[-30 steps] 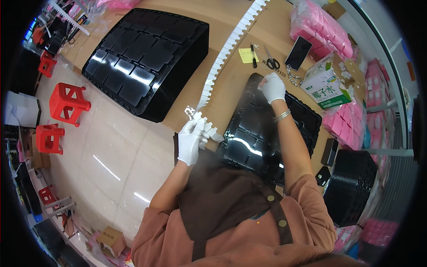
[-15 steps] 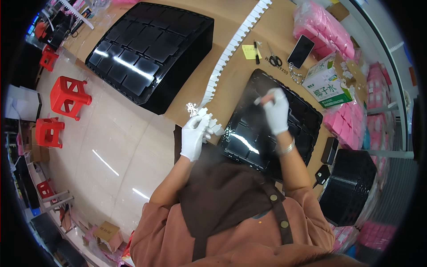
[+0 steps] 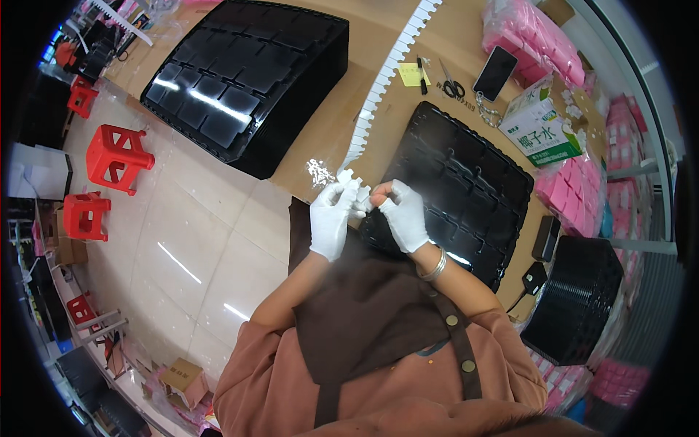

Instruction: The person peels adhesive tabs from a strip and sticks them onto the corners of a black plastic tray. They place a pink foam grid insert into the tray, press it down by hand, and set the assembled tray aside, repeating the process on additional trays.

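A long white strip (image 3: 378, 86) with a notched edge runs down the table from the far side. Its near end is bunched in my gloved left hand (image 3: 332, 221), whose thumb and fingers close on it. Right beside that end is my right hand (image 3: 403, 216), in a white glove with bare fingertips. Those fingertips are pinched together; what lies between them is too small to make out. Under and beyond the right hand lies a black plastic tray (image 3: 455, 164) with moulded shapes. Small shiny white bits (image 3: 320, 172) are scattered on the cardboard next to my left hand.
A tall stack of black trays (image 3: 247, 80) stands at the far left of the table. Toward the right are scissors (image 3: 453, 88), a black pen (image 3: 421, 76) on yellow paper, a phone (image 3: 496, 73), an open carton (image 3: 542, 127) and pink wrapped packs (image 3: 535, 44). Red stools (image 3: 116, 156) stand on the floor.
My right hand has come left and nearer from over the black tray to the strip's end. My left hand has moved slightly right, still holding the strip.
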Demonstrator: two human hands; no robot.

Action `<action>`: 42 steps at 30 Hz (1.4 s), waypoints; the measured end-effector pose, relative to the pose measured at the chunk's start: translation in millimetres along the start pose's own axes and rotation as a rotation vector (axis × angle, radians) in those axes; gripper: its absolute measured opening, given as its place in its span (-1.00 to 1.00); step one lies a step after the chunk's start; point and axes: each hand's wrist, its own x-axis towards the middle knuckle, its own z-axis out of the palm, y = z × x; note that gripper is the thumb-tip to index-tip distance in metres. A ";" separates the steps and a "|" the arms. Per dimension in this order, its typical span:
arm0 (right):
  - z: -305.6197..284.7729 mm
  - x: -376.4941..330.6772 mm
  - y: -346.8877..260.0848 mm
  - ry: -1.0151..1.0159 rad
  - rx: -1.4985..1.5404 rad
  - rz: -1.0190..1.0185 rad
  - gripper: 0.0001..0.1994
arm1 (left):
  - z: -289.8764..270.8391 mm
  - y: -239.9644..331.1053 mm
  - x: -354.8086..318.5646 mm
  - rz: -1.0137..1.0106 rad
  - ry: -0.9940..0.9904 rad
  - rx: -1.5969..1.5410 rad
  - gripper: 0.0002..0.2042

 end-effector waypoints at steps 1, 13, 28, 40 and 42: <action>-1.4 -1.5 -1.6 0.000 -0.002 0.004 -0.94 | 0.2 0.2 0.8 -0.005 0.001 -0.001 -0.80; -25.8 -19.4 26.5 0.008 -1.009 -0.389 -0.91 | -21.6 -1.5 14.7 0.013 0.132 -0.186 -0.81; -49.4 -30.1 -0.8 0.047 -0.201 -0.306 -0.84 | -14.2 -1.2 -0.1 -0.053 0.007 -0.054 -0.83; -24.8 -18.8 23.8 -0.084 -0.998 -0.429 -0.88 | -10.4 -8.5 -1.6 -0.022 0.048 -0.009 -0.82; -25.3 -18.9 22.3 -0.097 -1.022 -0.427 -0.88 | -12.1 -13.2 -0.3 -0.021 0.041 -0.013 -0.82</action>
